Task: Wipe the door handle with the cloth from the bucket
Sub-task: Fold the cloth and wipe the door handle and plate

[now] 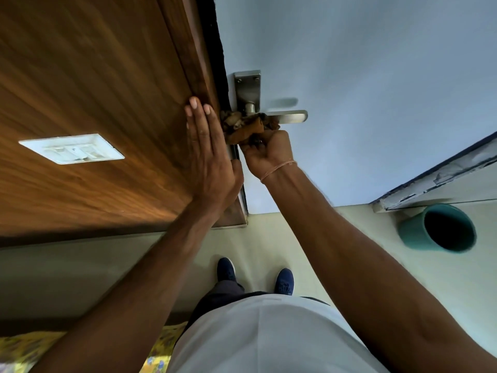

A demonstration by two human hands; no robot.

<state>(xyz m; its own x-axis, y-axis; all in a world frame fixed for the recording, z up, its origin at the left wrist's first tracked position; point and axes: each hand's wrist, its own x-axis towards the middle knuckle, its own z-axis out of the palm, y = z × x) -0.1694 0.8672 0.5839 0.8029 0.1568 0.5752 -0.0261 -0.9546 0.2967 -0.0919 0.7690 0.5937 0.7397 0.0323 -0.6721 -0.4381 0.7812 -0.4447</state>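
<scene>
You're mid-wipe: right hand (265,152) grips the brown cloth (243,127) bunched vs. the door handle (285,116) near its neck. Left hand (207,154) lies flat, fingers straight, on the wood frame (199,71). Next, probably slide along the lever to its tip w/ steady pressure. Bucket (437,227) sits on the floor.

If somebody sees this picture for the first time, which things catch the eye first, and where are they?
At the centre, the right hand presses a brown cloth against the steel door handle on the pale door. Beside it, the left hand lies flat on the wooden frame. A teal bucket stands on the floor at the right.
</scene>
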